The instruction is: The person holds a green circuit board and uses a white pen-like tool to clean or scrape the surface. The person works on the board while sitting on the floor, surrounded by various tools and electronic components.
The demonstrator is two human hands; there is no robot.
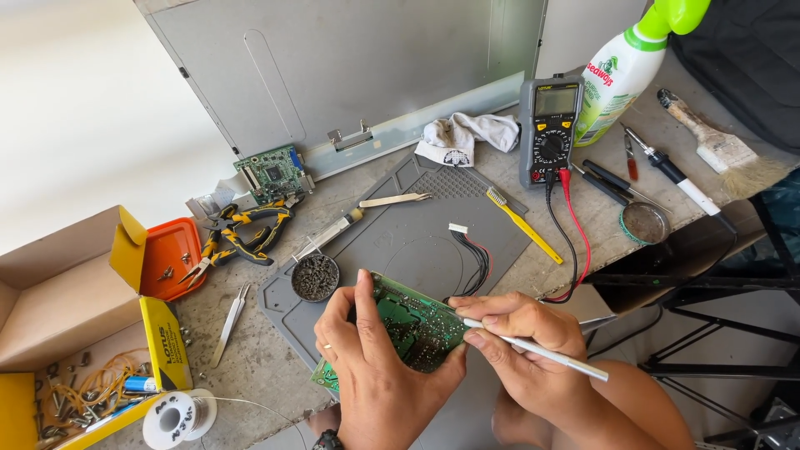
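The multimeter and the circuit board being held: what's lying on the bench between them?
In the head view, between the multimeter and the green circuit board lie the yellow-handled brush, the red and black test leads and a small wire bundle.

The left hand [375, 375] grips a green circuit board [412, 329] above the grey work mat [417, 237]. The right hand [521, 337] holds a slim metal tool [542, 352], tip against the board. A multimeter [550, 129] stands behind.

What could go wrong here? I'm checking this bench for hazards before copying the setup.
The green circuit board is held in the air by the left hand alone, so the slim metal tool in the right hand might slip across it. The wire bundle hangs loose and could snag.
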